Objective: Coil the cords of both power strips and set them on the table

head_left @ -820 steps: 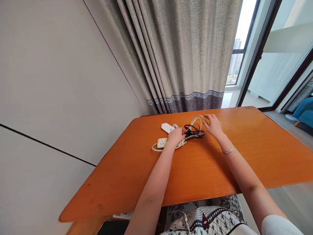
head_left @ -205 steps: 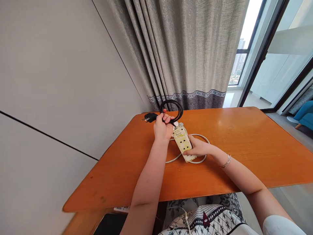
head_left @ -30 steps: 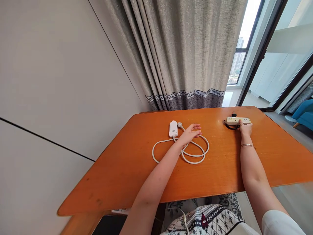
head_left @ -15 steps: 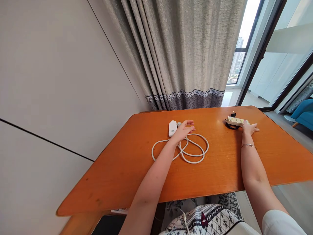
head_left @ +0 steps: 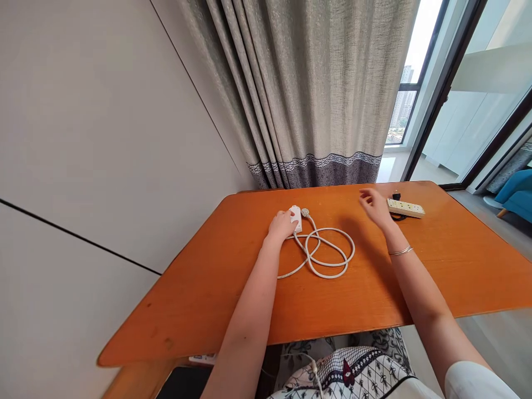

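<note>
On the tabletop (head_left: 199, 299), the corded unit (head_left: 297, 215) lies left with its plug (head_left: 305, 213) just to the right and looped cable (head_left: 308, 259) on the near side, the power strip (head_left: 405, 209) well apart at the far right.

No legible lettering or numbers
</note>
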`<state>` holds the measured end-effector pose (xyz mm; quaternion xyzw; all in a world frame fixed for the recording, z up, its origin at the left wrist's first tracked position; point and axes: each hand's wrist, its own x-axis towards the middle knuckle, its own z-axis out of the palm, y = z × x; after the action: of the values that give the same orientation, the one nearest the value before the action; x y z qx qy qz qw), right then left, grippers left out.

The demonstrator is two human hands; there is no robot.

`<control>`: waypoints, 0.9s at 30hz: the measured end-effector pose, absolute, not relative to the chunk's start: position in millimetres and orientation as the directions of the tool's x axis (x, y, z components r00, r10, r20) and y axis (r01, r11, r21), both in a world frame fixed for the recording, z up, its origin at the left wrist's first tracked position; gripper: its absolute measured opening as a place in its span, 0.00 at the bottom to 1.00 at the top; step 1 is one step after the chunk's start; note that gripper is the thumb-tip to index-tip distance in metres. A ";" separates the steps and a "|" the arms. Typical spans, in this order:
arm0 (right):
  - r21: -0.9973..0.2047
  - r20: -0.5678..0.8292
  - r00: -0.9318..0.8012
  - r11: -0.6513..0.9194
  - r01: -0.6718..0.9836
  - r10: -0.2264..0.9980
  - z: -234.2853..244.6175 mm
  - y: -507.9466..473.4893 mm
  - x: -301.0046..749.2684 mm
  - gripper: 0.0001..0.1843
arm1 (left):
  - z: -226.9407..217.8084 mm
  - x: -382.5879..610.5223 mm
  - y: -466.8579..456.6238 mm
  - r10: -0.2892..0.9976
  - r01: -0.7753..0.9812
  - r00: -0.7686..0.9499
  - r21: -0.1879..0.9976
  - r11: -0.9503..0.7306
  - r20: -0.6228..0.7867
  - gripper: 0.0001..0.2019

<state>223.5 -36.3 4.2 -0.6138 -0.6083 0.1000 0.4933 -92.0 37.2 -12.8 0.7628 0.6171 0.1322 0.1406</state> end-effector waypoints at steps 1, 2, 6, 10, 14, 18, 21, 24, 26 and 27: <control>-0.661 0.442 0.102 0.246 0.709 0.891 5.6 -40.2 206.3 0.17 | -15.9 -91.5 37.8 0.970 0.900 0.245 0.368 -0.233 0.015 0.20; -0.602 0.372 -0.033 0.268 0.753 0.928 6.9 -45.1 189.9 0.17 | -18.7 -90.6 38.2 0.956 0.891 0.294 0.361 -0.276 0.004 0.19; -0.437 0.021 -0.423 0.389 0.811 0.906 9.8 -69.3 134.0 0.14 | -27.3 -86.7 39.1 0.881 0.831 0.471 0.354 -0.429 -0.038 0.14; -0.335 -0.191 -0.556 0.479 0.812 0.809 4.2 -92.0 94.9 0.23 | -30.3 -87.5 40.4 0.846 0.810 0.526 0.355 -0.467 -0.088 0.12; -0.137 -0.237 -0.538 0.520 0.843 0.809 -3.0 -102.5 78.5 0.16 | -25.9 -92.8 40.5 0.816 0.802 0.557 0.353 -0.482 -0.154 0.14; -0.301 -0.122 -0.485 0.433 0.850 0.866 5.5 -98.1 89.1 0.11 | -22.4 -98.1 38.9 0.792 0.804 0.572 0.338 -0.490 -0.213 0.18; -0.637 0.042 -0.325 0.276 0.720 0.945 18.8 -89.9 108.2 0.11 | -25.0 -97.9 36.9 0.803 0.825 0.547 0.317 -0.468 -0.237 0.21; -0.923 0.118 -0.093 0.144 0.358 0.989 30.2 -81.1 129.8 0.14 | -26.9 -91.6 34.3 0.813 0.828 0.541 0.307 -0.469 -0.218 0.21; -0.984 0.148 0.029 0.144 0.108 0.989 35.9 -76.1 143.1 0.15 | -24.1 -85.6 32.1 0.804 0.796 0.574 0.339 -0.502 -0.157 0.15; -0.987 0.163 0.077 0.162 0.014 0.984 38.3 -74.1 148.9 0.15 | -21.1 -82.8 30.6 0.794 0.770 0.597 0.364 -0.525 -0.118 0.10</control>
<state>148.9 -74.1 38.3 -0.4785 -0.5213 0.4357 0.5562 -82.8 30.6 -21.1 0.8726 0.4478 0.0313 0.1923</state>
